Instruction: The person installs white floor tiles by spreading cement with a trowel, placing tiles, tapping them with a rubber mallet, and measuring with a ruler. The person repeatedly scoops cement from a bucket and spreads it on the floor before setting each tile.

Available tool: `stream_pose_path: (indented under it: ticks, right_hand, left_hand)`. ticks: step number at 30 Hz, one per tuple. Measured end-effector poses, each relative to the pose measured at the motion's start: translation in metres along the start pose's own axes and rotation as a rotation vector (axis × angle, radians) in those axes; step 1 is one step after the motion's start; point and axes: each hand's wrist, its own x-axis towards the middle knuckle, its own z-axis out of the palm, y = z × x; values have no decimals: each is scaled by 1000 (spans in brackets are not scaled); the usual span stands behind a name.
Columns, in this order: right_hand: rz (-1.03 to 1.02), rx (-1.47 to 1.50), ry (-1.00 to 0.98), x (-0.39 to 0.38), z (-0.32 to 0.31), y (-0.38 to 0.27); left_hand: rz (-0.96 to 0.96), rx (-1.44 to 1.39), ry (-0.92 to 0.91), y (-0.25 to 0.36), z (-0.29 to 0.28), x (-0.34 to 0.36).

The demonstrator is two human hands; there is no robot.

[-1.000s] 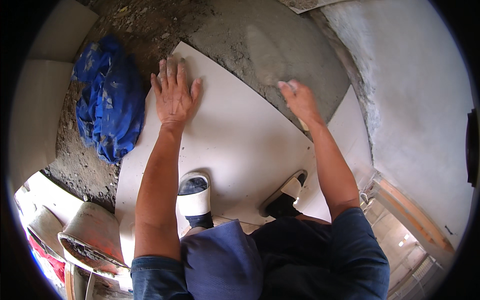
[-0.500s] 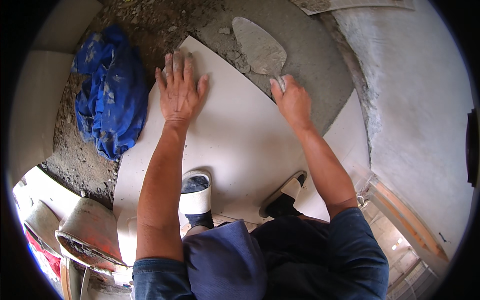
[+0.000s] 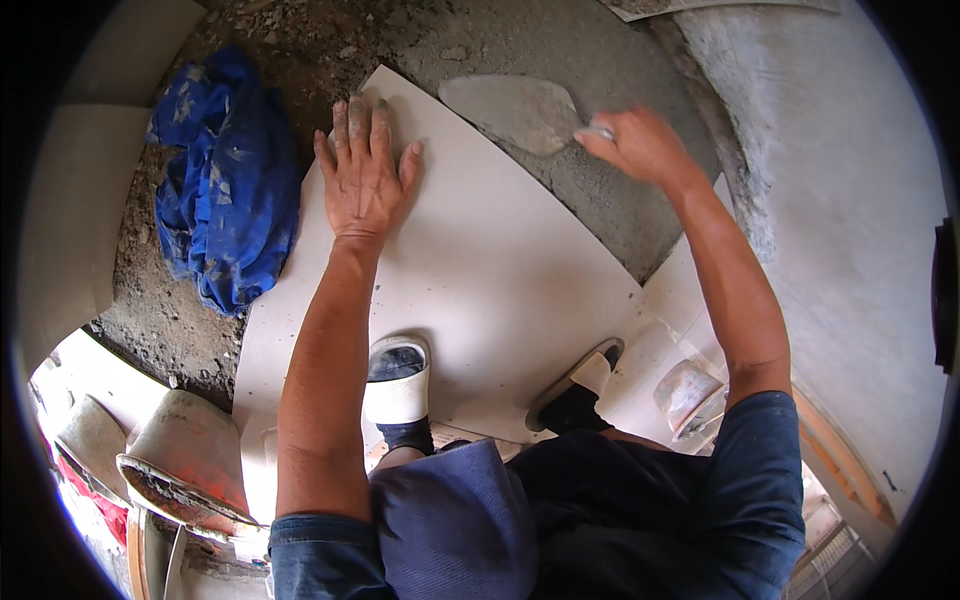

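Observation:
A mortar-smeared trowel lies low over the wet grey mortar, its blade pointing left along the edge of a large pale tile. Its handle is gripped by my right hand, slightly blurred. My left hand rests flat on the tile near its far corner, fingers spread and dusted with grey. Both my feet, in white slide sandals, stand on pale tile. Whether the blade touches the mortar I cannot tell.
A crumpled blue cloth or sheet sits on rough dirt left of the tile. Dirty buckets are at the lower left, another small bucket beside my right arm. A plastered wall runs along the right.
My right hand has moved right and slightly farther, swinging the trowel blade from pointing away to pointing left and nearer the tile edge. My left hand stays on the tile.

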Motion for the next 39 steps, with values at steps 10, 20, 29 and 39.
stream_pose_path:
  ticks: [10,20,29,39]
  right_hand:
    - [335,244,233,-102,67,-1]
    - [527,234,70,-74,46,-36]
    - [-500,-63,343,-115,-87,-239]
    - [-1215,-721,379,-144,-69,-632]
  left_hand:
    - [22,-59,45,0,1,-2]
    - [160,-351,111,-28,-7,-50]
    - [-441,-365,-33,-121,-50,-341]
    - [-1050,-275,-80,-153,-36,-477]
